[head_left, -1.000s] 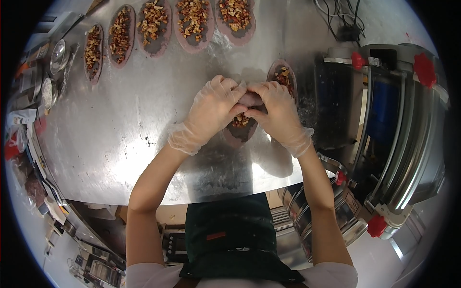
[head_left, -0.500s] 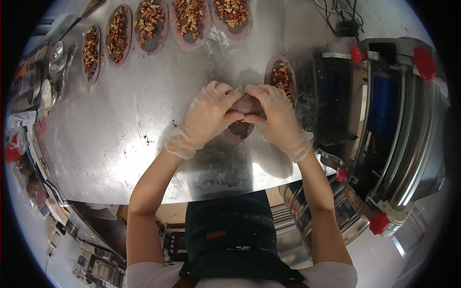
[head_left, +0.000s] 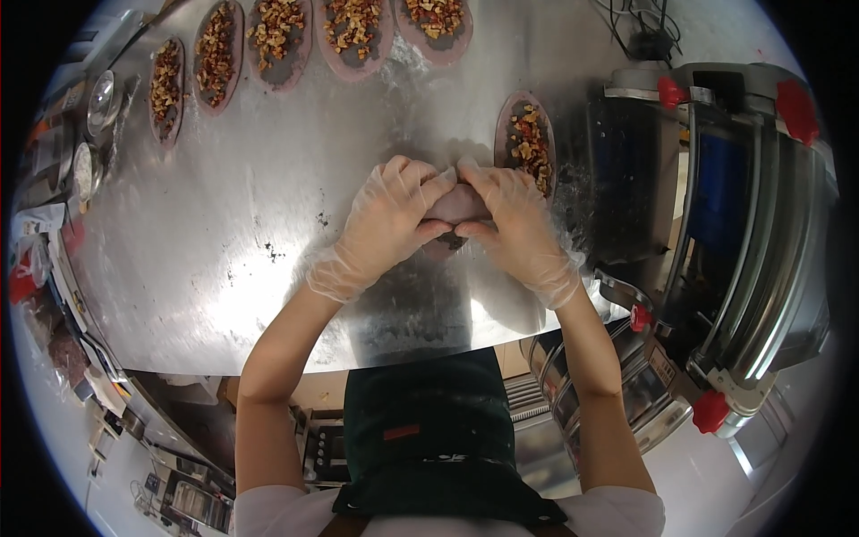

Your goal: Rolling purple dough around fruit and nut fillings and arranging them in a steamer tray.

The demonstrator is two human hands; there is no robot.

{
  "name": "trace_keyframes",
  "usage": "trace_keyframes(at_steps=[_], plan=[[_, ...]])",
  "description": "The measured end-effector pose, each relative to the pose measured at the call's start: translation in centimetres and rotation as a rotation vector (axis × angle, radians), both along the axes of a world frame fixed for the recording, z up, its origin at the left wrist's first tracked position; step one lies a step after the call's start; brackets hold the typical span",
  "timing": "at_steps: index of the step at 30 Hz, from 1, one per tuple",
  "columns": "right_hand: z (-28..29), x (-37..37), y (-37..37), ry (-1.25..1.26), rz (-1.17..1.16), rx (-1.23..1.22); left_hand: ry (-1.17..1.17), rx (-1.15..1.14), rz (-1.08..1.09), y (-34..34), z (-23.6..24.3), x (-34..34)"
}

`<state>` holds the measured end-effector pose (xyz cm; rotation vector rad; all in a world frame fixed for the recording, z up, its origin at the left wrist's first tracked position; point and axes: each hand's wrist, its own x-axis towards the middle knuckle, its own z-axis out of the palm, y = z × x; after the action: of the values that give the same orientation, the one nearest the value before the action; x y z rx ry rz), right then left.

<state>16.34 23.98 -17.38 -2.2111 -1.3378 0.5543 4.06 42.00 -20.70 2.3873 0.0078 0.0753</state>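
A: Where is the dough roll (head_left: 458, 206)?

B: Mid-table, pinched narrowly between gloved left hand (head_left: 389, 215) and right hand (head_left: 517, 219). The metal table (head_left: 206, 206) stretches widely leftward; its near edge lies well apart.

A: Hidden from us here?

B: The roll's ends, under fingers.

A: Count?

B: One topped oval (head_left: 528, 134) beside the right hand; five far ovals (head_left: 355, 40), several cut off above.
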Motion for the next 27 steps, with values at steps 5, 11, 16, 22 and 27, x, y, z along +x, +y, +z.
trace_keyframes(at_steps=[5,11,16,22,27], plan=[[-1.4,-0.8,-0.8,-0.119,0.043,-0.004,-0.019,-0.079,0.072,-1.0,0.7,-0.1],[-0.7,-1.1,-1.2,-0.082,0.046,-0.010,-0.086,0.063,-0.015,-1.2,-0.3,-1.0],[-0.9,-1.6,-1.6,-0.112,0.067,-0.062,-0.031,-0.001,0.051,-1.7,0.5,-1.3],[-0.8,-1.9,-2.1,-0.025,0.048,0.022,-0.070,0.064,0.017,-1.9,-0.4,-2.2],[-0.8,-2.6,-2.1,-0.059,0.085,-0.044,-0.047,0.019,0.080,-2.2,0.5,-2.5]])
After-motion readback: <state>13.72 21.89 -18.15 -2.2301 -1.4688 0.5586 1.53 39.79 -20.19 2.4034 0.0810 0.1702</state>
